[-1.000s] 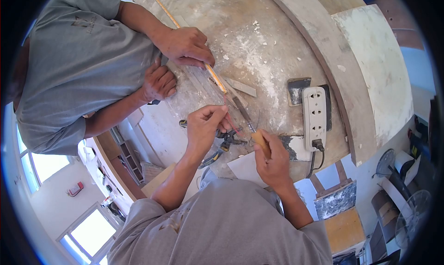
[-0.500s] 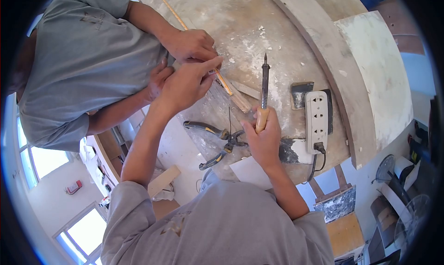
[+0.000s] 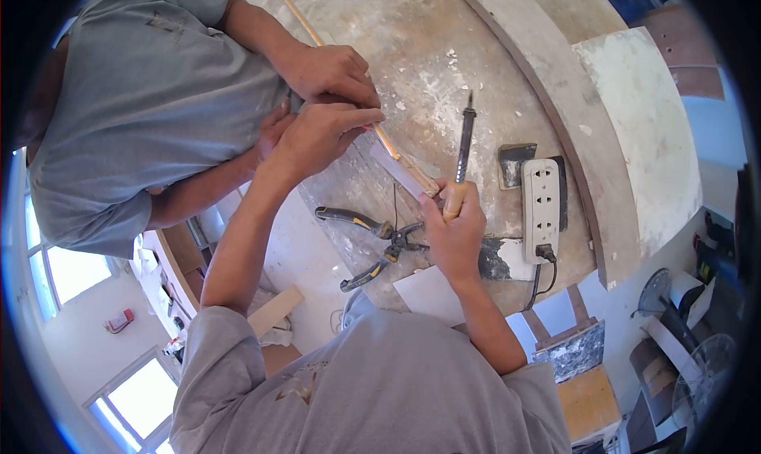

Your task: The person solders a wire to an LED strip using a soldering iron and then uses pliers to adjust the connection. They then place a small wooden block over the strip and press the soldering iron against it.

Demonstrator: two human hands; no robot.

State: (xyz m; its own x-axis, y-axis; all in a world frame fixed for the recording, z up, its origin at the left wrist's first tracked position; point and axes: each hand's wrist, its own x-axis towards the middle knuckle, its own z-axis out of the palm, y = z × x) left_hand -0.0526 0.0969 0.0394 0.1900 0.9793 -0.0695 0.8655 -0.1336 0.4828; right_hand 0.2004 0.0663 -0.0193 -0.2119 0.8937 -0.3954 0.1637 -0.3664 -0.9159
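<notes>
the fingers of the left hand are pinching together on the upper end of a thin pale strip, which is lying slantwise on the table. the right hand is wrapping shut around the wooden handle of a soldering iron, tip pointing away. the strip is looking light and bendy, best held by its ends. the iron is looking stiff and light, safe only at the handle, since the metal shaft is likely hot. a co-worker's hands are gripping a thin stick just beside the left hand, crowding that side. pliers are sitting at the table's near edge and a power strip is blocking the right, so the open room is lying up the dusty middle.
</notes>
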